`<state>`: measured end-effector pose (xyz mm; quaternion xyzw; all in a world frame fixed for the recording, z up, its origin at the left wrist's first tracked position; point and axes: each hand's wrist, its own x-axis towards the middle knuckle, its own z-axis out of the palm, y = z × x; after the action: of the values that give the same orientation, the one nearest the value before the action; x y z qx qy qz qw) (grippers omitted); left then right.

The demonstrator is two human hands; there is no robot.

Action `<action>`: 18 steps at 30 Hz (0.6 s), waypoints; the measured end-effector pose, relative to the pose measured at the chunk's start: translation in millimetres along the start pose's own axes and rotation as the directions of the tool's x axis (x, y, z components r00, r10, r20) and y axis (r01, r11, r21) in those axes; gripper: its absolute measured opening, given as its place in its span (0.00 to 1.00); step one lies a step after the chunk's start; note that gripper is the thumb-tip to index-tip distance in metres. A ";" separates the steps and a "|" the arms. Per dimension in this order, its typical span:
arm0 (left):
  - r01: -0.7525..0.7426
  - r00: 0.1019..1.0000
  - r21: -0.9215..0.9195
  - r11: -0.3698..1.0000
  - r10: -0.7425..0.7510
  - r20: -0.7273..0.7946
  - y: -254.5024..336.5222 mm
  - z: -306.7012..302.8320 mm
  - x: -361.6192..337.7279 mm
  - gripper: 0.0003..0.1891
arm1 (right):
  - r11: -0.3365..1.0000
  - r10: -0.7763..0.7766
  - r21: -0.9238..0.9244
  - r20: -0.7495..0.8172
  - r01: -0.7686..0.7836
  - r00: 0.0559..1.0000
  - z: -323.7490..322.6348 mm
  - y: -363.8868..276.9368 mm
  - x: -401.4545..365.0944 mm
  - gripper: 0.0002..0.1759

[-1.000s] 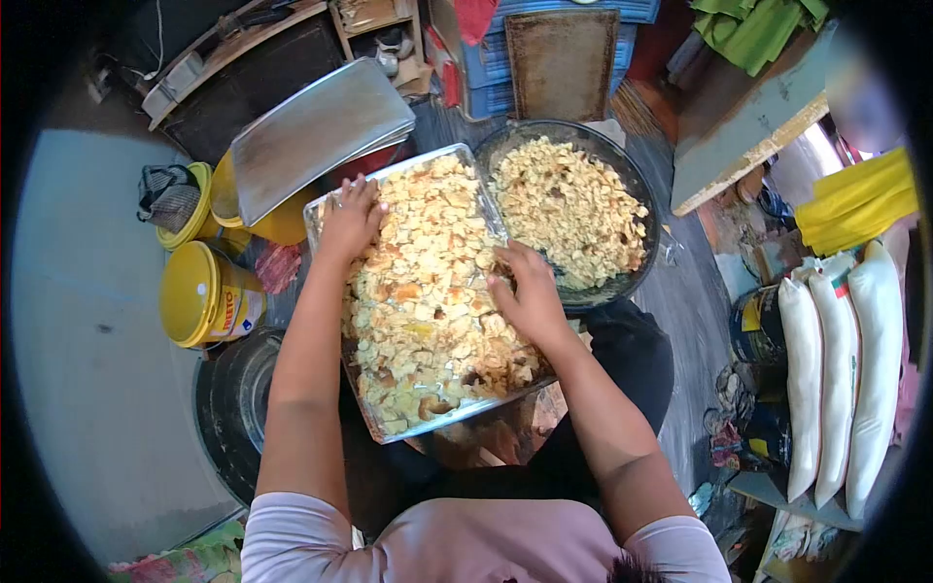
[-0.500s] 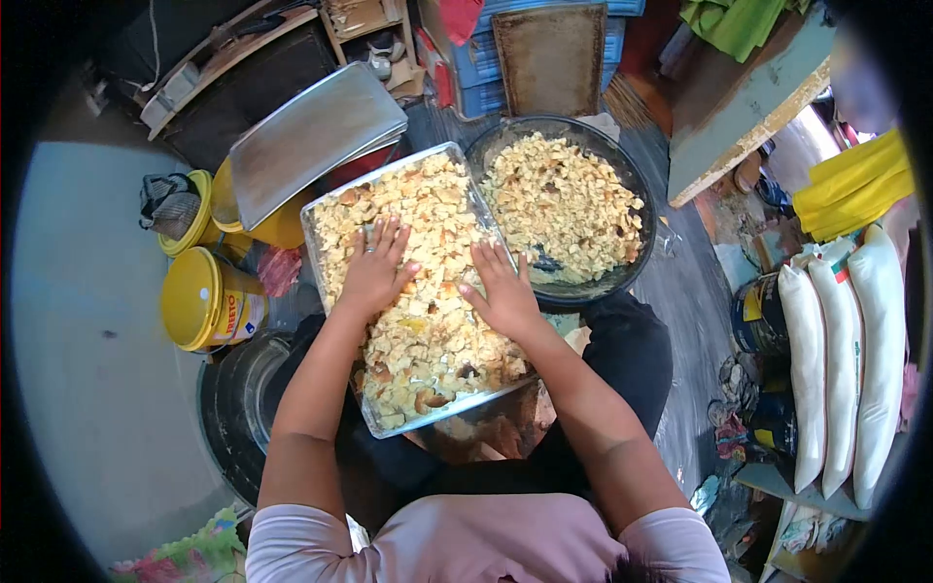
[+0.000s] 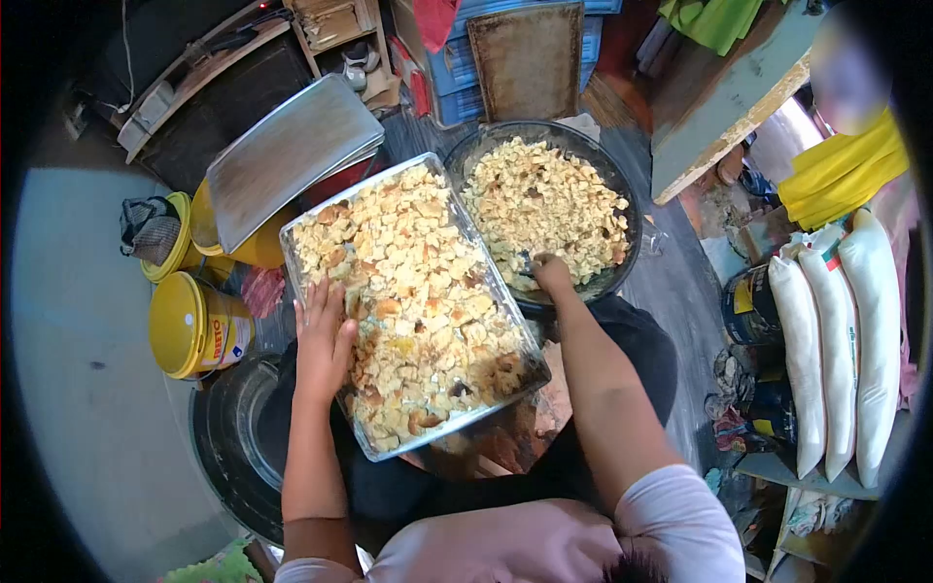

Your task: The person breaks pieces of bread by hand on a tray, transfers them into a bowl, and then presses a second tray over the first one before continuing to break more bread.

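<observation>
A metal tray (image 3: 539, 369) full of torn bread-like pieces (image 3: 418, 301) rests tilted across my lap. My left hand (image 3: 324, 335) lies on the tray's left edge, fingers spread and touching the pieces. Right of the tray stands a round black basin (image 3: 634, 209) with more crumbly pieces (image 3: 544, 209). My right hand (image 3: 551, 275) is at the basin's near left side, its fingers closed around a dark object that is mostly hidden among the pieces.
Stacked empty trays (image 3: 292, 155) lie at the upper left, above yellow buckets (image 3: 180, 325). A black tub (image 3: 228, 418) is at my left. A brown board (image 3: 525, 63) stands behind the basin. Long white sacks (image 3: 870, 340) stand at the right, below a person in yellow (image 3: 846, 175).
My right hand has left the tray and moved right into the basin, closing there. My left hand has slid down and left to the tray's edge. The view has shifted slightly.
</observation>
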<state>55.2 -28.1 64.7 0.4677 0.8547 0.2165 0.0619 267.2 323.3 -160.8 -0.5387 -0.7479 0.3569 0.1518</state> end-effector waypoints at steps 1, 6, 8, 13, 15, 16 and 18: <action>-0.004 1.000 -0.042 0.999 0.003 -0.012 -0.5 1.3 -0.5 0.28 | 0.960 -0.110 -0.225 0.235 0.165 0.966 23.5 46.3 19.6 0.22; -0.045 0.995 -0.023 0.999 0.047 0.093 -5.2 2.2 13.2 0.30 | 0.888 0.300 -0.459 0.531 -0.028 0.793 68.9 61.8 50.1 0.25; -0.020 0.994 -0.040 0.999 0.024 0.105 -10.7 2.0 16.3 0.31 | 0.936 0.196 -0.352 0.504 -0.008 0.841 94.1 58.0 57.3 0.30; 0.010 0.990 -0.088 0.996 0.003 0.140 -15.8 -5.6 18.5 0.31 | 0.871 0.183 -0.469 0.584 0.145 0.791 159.5 65.3 70.3 0.27; 0.029 0.991 -0.089 0.996 -0.017 0.130 -16.8 -7.8 18.9 0.29 | 0.866 0.014 -0.434 0.515 0.247 0.857 152.8 62.3 59.8 0.16; 0.030 0.993 -0.099 0.995 -0.018 0.119 -18.5 -8.5 18.1 0.29 | 0.864 0.012 -0.432 0.532 0.259 0.847 145.8 68.3 62.3 0.14; 0.040 0.996 -0.131 0.991 -0.029 0.082 -19.6 -12.0 16.5 0.27 | 0.858 -0.002 -0.430 0.543 0.280 0.840 124.4 75.9 68.4 0.12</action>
<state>27.2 -27.4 68.7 0.4560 0.8432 0.2529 0.1307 218.5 352.3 -311.5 -0.3824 -0.8651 0.2742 -0.1736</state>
